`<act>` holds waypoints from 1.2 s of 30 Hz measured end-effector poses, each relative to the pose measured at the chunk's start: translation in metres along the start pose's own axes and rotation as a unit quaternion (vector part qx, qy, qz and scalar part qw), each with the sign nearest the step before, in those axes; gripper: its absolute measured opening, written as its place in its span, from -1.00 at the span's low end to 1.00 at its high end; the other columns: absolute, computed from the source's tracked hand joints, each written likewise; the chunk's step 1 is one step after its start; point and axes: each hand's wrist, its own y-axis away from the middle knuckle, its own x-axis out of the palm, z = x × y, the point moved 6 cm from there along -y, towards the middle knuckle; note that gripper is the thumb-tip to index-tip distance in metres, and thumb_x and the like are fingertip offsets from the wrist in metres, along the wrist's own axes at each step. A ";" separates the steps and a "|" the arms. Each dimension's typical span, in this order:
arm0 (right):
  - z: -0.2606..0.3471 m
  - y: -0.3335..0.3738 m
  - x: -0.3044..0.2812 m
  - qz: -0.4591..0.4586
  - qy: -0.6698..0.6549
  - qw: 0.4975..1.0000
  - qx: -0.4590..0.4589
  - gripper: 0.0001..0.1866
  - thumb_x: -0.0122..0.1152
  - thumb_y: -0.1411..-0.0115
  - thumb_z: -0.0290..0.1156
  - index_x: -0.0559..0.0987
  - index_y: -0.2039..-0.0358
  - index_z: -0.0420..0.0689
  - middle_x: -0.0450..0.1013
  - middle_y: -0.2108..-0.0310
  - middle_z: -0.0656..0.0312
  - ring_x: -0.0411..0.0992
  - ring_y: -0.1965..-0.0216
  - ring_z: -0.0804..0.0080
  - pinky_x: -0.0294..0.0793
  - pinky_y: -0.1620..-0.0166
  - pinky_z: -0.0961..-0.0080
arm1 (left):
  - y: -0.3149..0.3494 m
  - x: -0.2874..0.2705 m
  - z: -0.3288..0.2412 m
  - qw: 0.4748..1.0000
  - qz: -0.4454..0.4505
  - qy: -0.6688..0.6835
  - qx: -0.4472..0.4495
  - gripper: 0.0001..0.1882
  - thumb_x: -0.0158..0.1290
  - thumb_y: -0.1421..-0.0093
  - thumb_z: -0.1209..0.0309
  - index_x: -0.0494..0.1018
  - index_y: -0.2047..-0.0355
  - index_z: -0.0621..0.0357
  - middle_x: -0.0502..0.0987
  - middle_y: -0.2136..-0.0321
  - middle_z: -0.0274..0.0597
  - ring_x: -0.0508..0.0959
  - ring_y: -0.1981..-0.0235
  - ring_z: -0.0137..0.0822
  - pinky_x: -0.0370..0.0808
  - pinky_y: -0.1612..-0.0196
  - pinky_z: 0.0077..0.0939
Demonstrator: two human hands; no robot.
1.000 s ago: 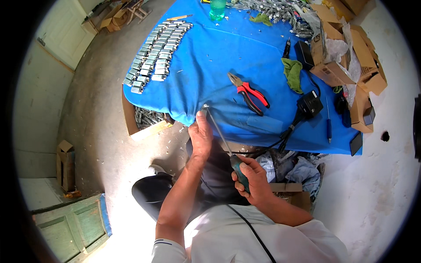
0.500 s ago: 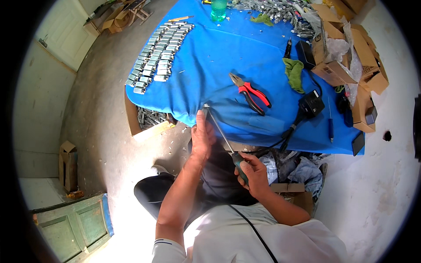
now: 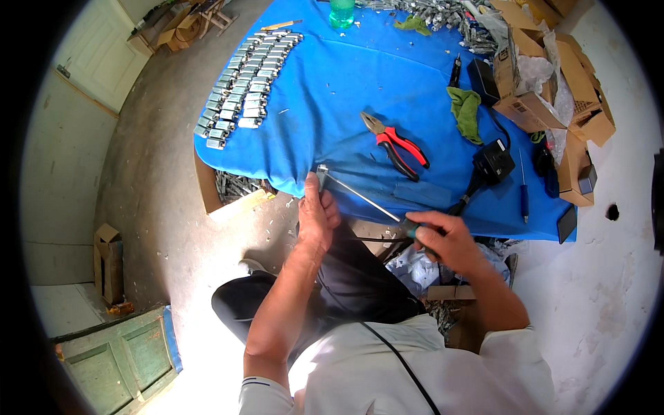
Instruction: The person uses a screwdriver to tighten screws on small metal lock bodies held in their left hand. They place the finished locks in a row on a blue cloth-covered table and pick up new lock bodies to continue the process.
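Two bare hands work at the near edge of a blue-covered counter [image 3: 332, 90]: the left hand [image 3: 317, 218] pinches one small metal piece [image 3: 322, 173] between thumb and fingers, while the right hand [image 3: 446, 238] curls its fingers around the green handle of one screwdriver [image 3: 366, 199], its shaft slanting left to a tip at the piece; whether the two touch is too small to tell. One pair of pliers [image 3: 389, 136] with red-and-black grips lies open to the right of the piece and farther off. At the far left, metal parts [image 3: 256, 88] stand in three rows, too tightly packed for a sure count, with one thin stick [image 3: 281, 25] beyond them. Two green cloths rest on the counter, one [image 3: 465, 114] at the right and one [image 3: 413, 25] at the far side, between one green container [image 3: 342, 12] and a heap of uncounted metal pieces [image 3: 449, 22]. Along the right lie one black adapter [image 3: 493, 161], one blue-handled tool [image 3: 523, 202] and one flat dark object [image 3: 567, 225] at the near corner.
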 end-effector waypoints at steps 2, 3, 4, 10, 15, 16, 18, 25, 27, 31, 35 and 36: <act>0.016 -0.008 -0.012 0.030 0.036 0.999 -0.013 -0.65 0.09 -0.25 -0.40 0.48 -0.05 -0.17 0.44 0.49 0.23 0.25 0.67 0.67 0.19 0.61 0.71 | -0.001 0.000 0.000 1.000 0.002 -0.010 -0.003 -0.43 -0.04 -0.21 -0.17 -0.01 0.66 -0.14 -0.02 0.74 -0.52 -0.03 0.76 -0.58 -0.14 0.71 -0.61; 0.025 -0.013 -0.017 0.046 0.045 0.998 -0.005 -0.65 0.10 -0.24 -0.39 0.49 -0.04 -0.17 0.44 0.50 0.24 0.25 0.66 0.67 0.20 0.60 0.71 | -0.001 0.000 0.000 1.000 0.003 -0.018 -0.001 -0.43 -0.04 -0.21 -0.17 -0.02 0.66 -0.14 -0.02 0.74 -0.52 -0.03 0.76 -0.58 -0.14 0.71 -0.61; 0.035 -0.016 -0.021 0.062 0.054 0.997 0.002 -0.64 0.10 -0.24 -0.38 0.49 -0.04 -0.18 0.44 0.51 0.26 0.25 0.66 0.68 0.21 0.59 0.70 | 0.000 -0.001 -0.001 1.000 0.004 -0.025 0.001 -0.43 -0.04 -0.21 -0.18 -0.02 0.66 -0.14 -0.02 0.74 -0.52 -0.03 0.77 -0.58 -0.14 0.71 -0.61; 0.079 -0.042 -0.036 0.111 0.121 0.985 0.055 -0.67 0.04 -0.27 -0.34 0.50 -0.03 -0.11 0.43 0.51 0.23 0.22 0.70 0.69 0.06 0.69 0.73 | -0.001 0.000 -0.004 0.999 0.023 -0.048 0.008 -0.41 -0.08 -0.21 -0.21 -0.03 0.68 -0.14 -0.04 0.76 -0.52 -0.05 0.79 -0.58 -0.16 0.72 -0.60; 0.103 -0.054 -0.037 0.130 0.200 0.966 0.097 -0.64 0.08 -0.23 -0.27 0.50 -0.03 -0.06 0.43 0.51 0.25 0.22 0.68 0.68 0.10 0.68 0.73 | 0.001 0.001 -0.004 0.994 0.009 -0.097 0.041 -0.34 -0.16 -0.19 -0.29 -0.07 0.77 -0.14 -0.06 0.80 -0.52 -0.07 0.80 -0.56 -0.17 0.72 -0.60; 0.110 -0.056 -0.039 0.131 0.222 0.961 0.104 -0.62 0.08 -0.22 -0.26 0.50 -0.04 -0.04 0.42 0.51 0.25 0.22 0.67 0.68 0.11 0.67 0.73 | 0.002 0.005 -0.005 0.993 0.002 -0.110 0.052 -0.31 -0.18 -0.19 -0.32 -0.10 0.78 -0.15 -0.08 0.82 -0.52 -0.08 0.80 -0.55 -0.18 0.71 -0.60; 0.124 -0.066 -0.041 0.147 0.281 0.943 0.098 -0.60 0.08 -0.21 -0.22 0.49 -0.05 0.00 0.43 0.50 0.28 0.22 0.67 0.69 0.10 0.67 0.72 | 0.002 0.006 -0.007 0.990 0.016 -0.123 0.064 -0.31 -0.19 -0.18 -0.33 -0.09 0.78 -0.14 -0.07 0.82 -0.51 -0.07 0.79 -0.55 -0.17 0.71 -0.60; 0.147 -0.079 -0.028 0.178 0.355 0.915 0.076 -0.57 0.04 -0.19 -0.19 0.49 -0.06 -0.03 0.42 0.53 0.29 0.19 0.71 0.68 0.05 0.70 0.70 | -0.001 0.003 -0.005 0.990 0.012 -0.122 0.071 -0.30 -0.21 -0.17 -0.35 -0.05 0.79 -0.12 -0.04 0.81 -0.50 -0.04 0.79 -0.55 -0.15 0.71 -0.60; 0.131 -0.071 -0.028 0.160 0.312 0.933 0.080 -0.58 0.08 -0.19 -0.19 0.50 -0.04 -0.05 0.42 0.52 0.28 0.21 0.70 0.68 0.10 0.67 0.70 | 0.000 -0.001 -0.009 0.989 0.000 -0.127 0.074 -0.30 -0.21 -0.18 -0.35 -0.05 0.79 -0.11 -0.04 0.81 -0.50 -0.04 0.79 -0.55 -0.15 0.72 -0.60; 0.105 -0.042 -0.022 0.106 0.276 0.955 0.026 -0.64 0.08 -0.24 -0.28 0.50 -0.02 -0.11 0.42 0.54 0.28 0.25 0.66 0.67 0.23 0.60 0.68 | 0.000 0.007 -0.009 0.985 -0.022 -0.129 0.117 -0.30 -0.19 -0.18 -0.33 -0.06 0.80 -0.11 -0.04 0.82 -0.50 -0.05 0.80 -0.54 -0.16 0.72 -0.59; 0.090 -0.022 -0.006 0.050 0.265 0.963 0.008 -0.68 0.06 -0.27 -0.35 0.50 -0.01 -0.14 0.40 0.56 0.31 0.28 0.59 0.69 0.28 0.54 0.68 | 0.002 0.004 -0.009 0.986 -0.035 -0.117 0.116 -0.30 -0.17 -0.19 -0.31 -0.06 0.80 -0.10 -0.02 0.82 -0.49 -0.04 0.81 -0.54 -0.16 0.73 -0.59; 0.085 -0.018 -0.005 0.040 0.251 0.967 0.005 -0.68 0.08 -0.25 -0.37 0.50 -0.01 -0.16 0.37 0.59 0.30 0.26 0.57 0.67 0.28 0.51 0.65 | 0.001 0.003 -0.008 0.984 -0.042 -0.120 0.125 -0.30 -0.17 -0.19 -0.31 -0.06 0.80 -0.10 -0.02 0.82 -0.49 -0.04 0.81 -0.54 -0.16 0.73 -0.59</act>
